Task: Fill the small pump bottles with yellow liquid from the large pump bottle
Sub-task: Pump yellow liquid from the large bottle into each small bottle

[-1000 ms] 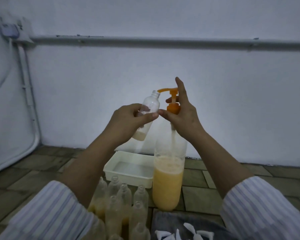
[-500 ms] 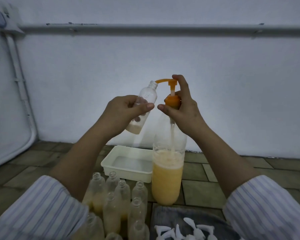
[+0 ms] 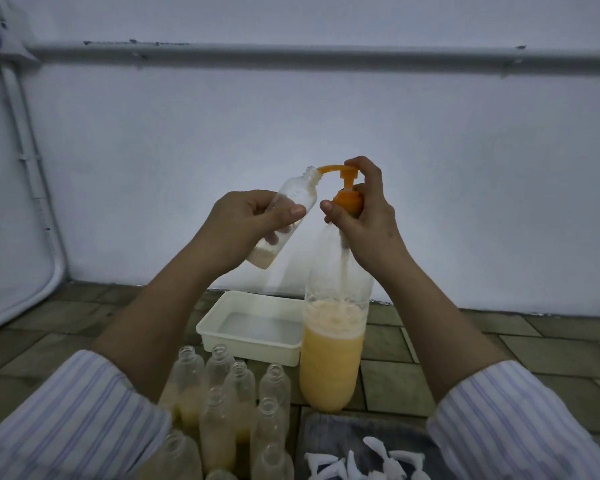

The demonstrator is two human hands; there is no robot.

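Left hand (image 3: 243,226) grips the small clear bottle (image 3: 284,216), tilted, mouth at one o'clock against the orange pump spout (image 3: 329,169). If that mouth slips off the spout, liquid will likely spill toward the floor. Right hand (image 3: 364,216) wraps the large pump bottle (image 3: 333,341) neck, finger atop the pump head. Only a thin yellowish layer sits in the small bottle's base.

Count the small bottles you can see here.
10 small bottles: one held in the left hand, nine standing on the floor in front; the left arm may hide more.
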